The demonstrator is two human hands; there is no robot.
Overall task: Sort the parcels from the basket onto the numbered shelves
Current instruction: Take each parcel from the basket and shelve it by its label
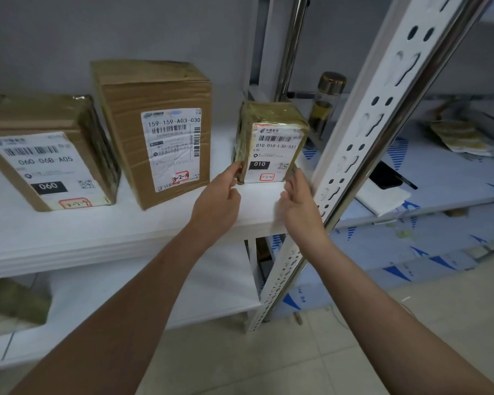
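White shelf (pixel 126 229) is carrying three parcels in a row, all with labels facing outward, likely so the numbers can be read from the aisle.

Tall box (pixel 154 129) is standing upright mid-shelf, with a red-edged sticker low on its label. Left box (pixel 49 155), marked 060, is sitting well apart to its left, angled slightly, with a sticker of the same kind.

Slotted upright post (pixel 382 124) is crossing the view on the right. This is crowding the right grip.

Small parcel (pixel 271 143), marked 010 and wrapped in glossy tape, is standing upright on the shelf at the right end, just beside the post. It appears set down, base on the shelf.

Left grip (pixel 220 195) is pinching the parcel's lower left corner between thumb and fingertip. Right grip (pixel 300 201), somewhat blurred, is laying fairly straight fingers against the lower right edge, pressing rather than wrapping. Judging this as squaring the parcel so its sticker faces front.

Glass bottle (pixel 325 104) is standing behind the post on the neighbouring rack. The basket is not showing in view.
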